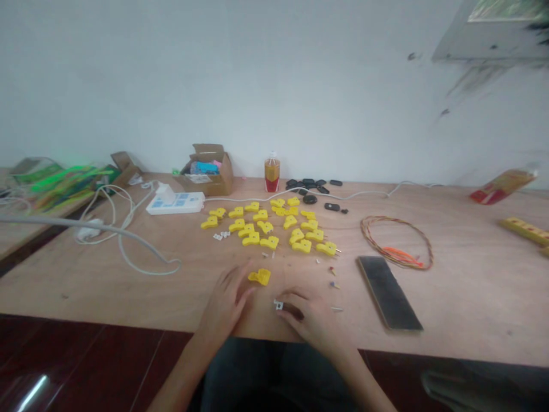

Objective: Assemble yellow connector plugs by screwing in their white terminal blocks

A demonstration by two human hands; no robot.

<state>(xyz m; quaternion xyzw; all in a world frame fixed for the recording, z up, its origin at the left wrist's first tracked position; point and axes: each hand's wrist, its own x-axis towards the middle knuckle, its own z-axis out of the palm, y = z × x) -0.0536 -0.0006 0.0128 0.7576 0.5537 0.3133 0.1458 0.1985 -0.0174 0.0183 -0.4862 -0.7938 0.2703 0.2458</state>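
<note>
My left hand (227, 300) rests on the plywood table (77, 286), its fingertips at the lower left edge of a yellow plastic connector housing (259, 277). My right hand (311, 320) lies to the right, its fingers curled at a small white-and-metal terminal (278, 305). Further forward, several matching yellow housings (266, 226) lie scattered in a loose group. A few tiny pins with coloured ends (332, 279) lie to the right of my hands.
A white power strip (175, 202) and grey cables (120, 234) lie at the left. Behind stand a cardboard box (210, 174) and a bottle (272, 173), near black parts (309, 186). A twisted wire coil (397, 243) and a dark rectangular board (389, 293) lie at the right.
</note>
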